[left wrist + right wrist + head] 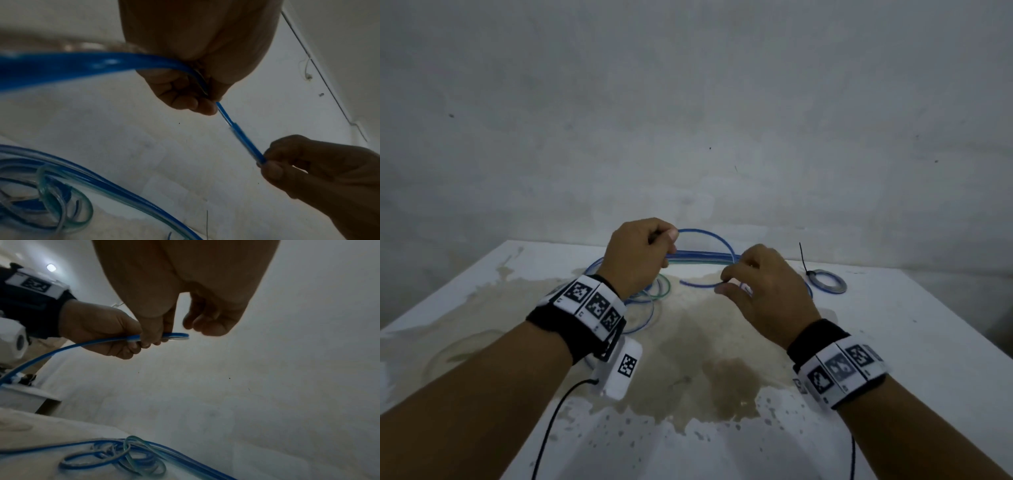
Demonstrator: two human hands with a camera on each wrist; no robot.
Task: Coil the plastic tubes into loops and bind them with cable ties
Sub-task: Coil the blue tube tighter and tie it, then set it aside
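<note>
Above the stained table (893,342), left hand (637,253) and right hand (763,284) both pinch a blue tube (705,234), light and springy, best gripped at its crossing.

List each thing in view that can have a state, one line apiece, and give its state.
Left hand: grips blue tube.
Right hand: pinches blue tube.
Blue tube: lifted, arched between the hands.
Loose tubes: uncoiled heap on table.
Bound coil: tied, lying flat.
Cable tie: tail sticking up.
</note>
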